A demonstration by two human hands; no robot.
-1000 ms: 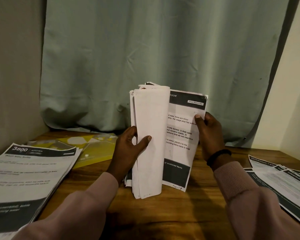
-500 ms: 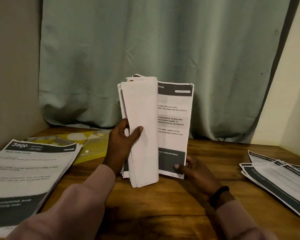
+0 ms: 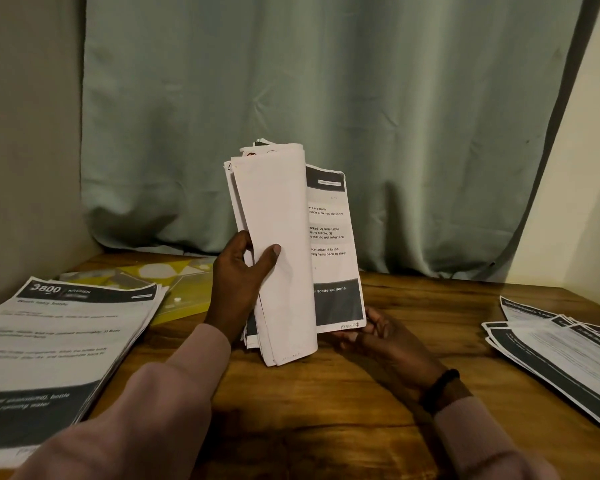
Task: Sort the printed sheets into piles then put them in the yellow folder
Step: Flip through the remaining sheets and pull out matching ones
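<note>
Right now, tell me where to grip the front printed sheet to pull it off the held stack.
Pinch the printed sheet at its free bottom right corner, coming from the right. The left hand clamps the stack along its left side, and the right hand already sits at that corner.

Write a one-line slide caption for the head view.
Left hand holds a sheaf of sheets upright; right hand at its lower corner.

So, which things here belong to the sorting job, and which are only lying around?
Job:
- held stack of sheets, gripped by left hand, right hand at its bottom corner
- left pile
- right pile
- yellow folder

Just there:
- curtain
- wooden table
</note>
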